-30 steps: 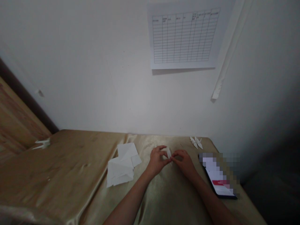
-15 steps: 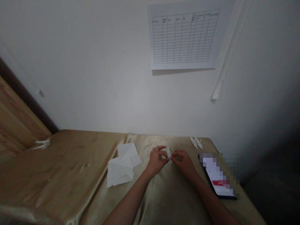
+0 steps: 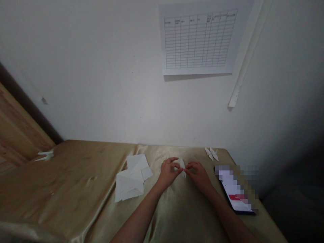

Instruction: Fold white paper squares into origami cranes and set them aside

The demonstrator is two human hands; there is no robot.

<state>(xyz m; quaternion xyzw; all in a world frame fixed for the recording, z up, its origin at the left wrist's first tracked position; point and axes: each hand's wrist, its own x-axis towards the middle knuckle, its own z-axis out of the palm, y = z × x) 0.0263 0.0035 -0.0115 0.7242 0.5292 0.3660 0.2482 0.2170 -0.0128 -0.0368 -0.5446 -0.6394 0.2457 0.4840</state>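
Observation:
A small folded white paper piece [image 3: 182,164], narrow and pointed at its ends, stands between my two hands above the satin cloth. My left hand [image 3: 169,172] pinches it from the left with thumb and forefinger. From the right, my right hand [image 3: 197,172] grips its middle between thumb and fingertips. The fingertips of both hands almost meet and cover the paper's centre. Two small folded paper cranes [image 3: 211,154] lie together at the back right. To the left of my left hand are several square white paper sheets [image 3: 130,184], overlapping in a loose pile.
A phone or tablet [image 3: 235,192] with a lit, partly blurred screen lies at the right edge of the cloth-covered table [image 3: 76,175]. White plastic-looking pieces [image 3: 46,155] sit at the far left. A printed chart [image 3: 198,42] hangs on the wall behind.
Both hands stay in nearly the same place, still pinching the folded paper. Their fingertips have shifted very slightly, and a little more of the paper's upper part shows.

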